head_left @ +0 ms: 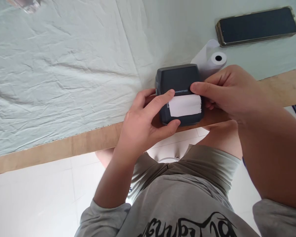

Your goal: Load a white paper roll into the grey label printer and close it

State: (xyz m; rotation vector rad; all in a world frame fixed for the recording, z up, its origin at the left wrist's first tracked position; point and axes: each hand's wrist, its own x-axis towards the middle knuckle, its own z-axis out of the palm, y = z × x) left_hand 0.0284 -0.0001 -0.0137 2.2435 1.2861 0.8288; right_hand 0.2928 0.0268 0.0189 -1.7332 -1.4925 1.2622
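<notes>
A black label printer (179, 77) with a light brand name on its lid rests at the table's front edge. A strip of white paper (185, 106) with a ragged right end sticks out of its slot and lies over the front. My left hand (148, 115) grips the printer's left side, index finger on the lid and thumb at the near edge. My right hand (224, 90) holds the right side, thumb on the lid's corner and the other fingers curled beside it, partly hidden. Just behind my right hand stands a white paper roll (215, 62) with a loose tail.
A phone in a clear case (259, 26) lies at the back right. Wrinkled pale green cloth (64, 72) covers the table, with a bare wooden edge (88, 141) in front. A clear plastic item (27, 5) is cut off at the top left. My legs are below the edge.
</notes>
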